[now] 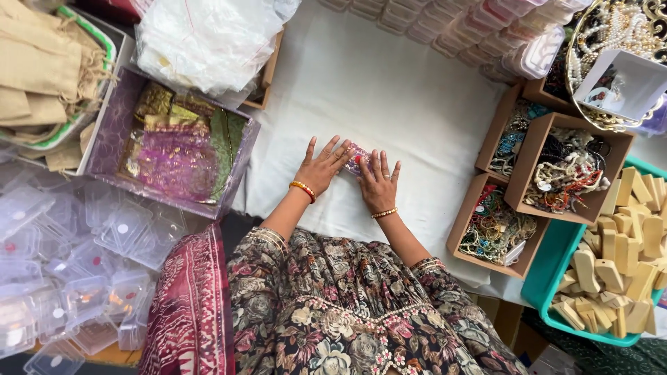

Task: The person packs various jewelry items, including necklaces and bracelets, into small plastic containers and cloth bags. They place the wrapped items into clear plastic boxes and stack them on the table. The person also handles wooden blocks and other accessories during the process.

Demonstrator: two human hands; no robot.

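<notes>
Both the left hand (322, 169) and the right hand (379, 184) press flat, fingers spread, on a small clear pouch (356, 158) on the white cloth (389, 90) (contents unclear). Uneven pressure could slide it toward the jewellery boxes (556, 173).

Small jewellery packing workshop, likely home-run. White cloth (389, 90) as work surface; cardboard boxes (556, 167) of beads at 3 o'clock; clear plastic cases (76, 271) heaped at 8; organza pouches (174, 153) in a box at 10; jute bags (42, 69) at 11; wooden pieces (618, 264) in a teal tray at 4.
</notes>
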